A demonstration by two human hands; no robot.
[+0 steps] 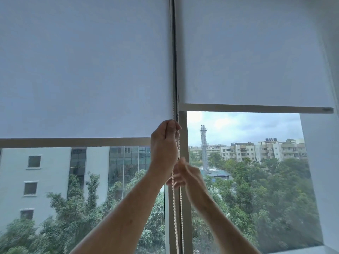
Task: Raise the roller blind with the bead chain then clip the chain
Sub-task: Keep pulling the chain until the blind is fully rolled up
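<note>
Two pale roller blinds hang side by side over a window. The left blind (82, 70) has its bottom bar at about half height; the right blind (256, 52) sits higher. A cream bead chain (176, 217) hangs in two strands along the frame post between them. My left hand (164, 143) is closed on the chain, high up beside the left blind's bottom bar. Just below it, my right hand (185, 176) is blurred, fingers around the chain. No clip is visible.
The vertical window post (183, 217) runs behind the chain. A white wall or reveal (322, 180) stands at the right, with a sill at the bottom right. Buildings and trees lie beyond the glass.
</note>
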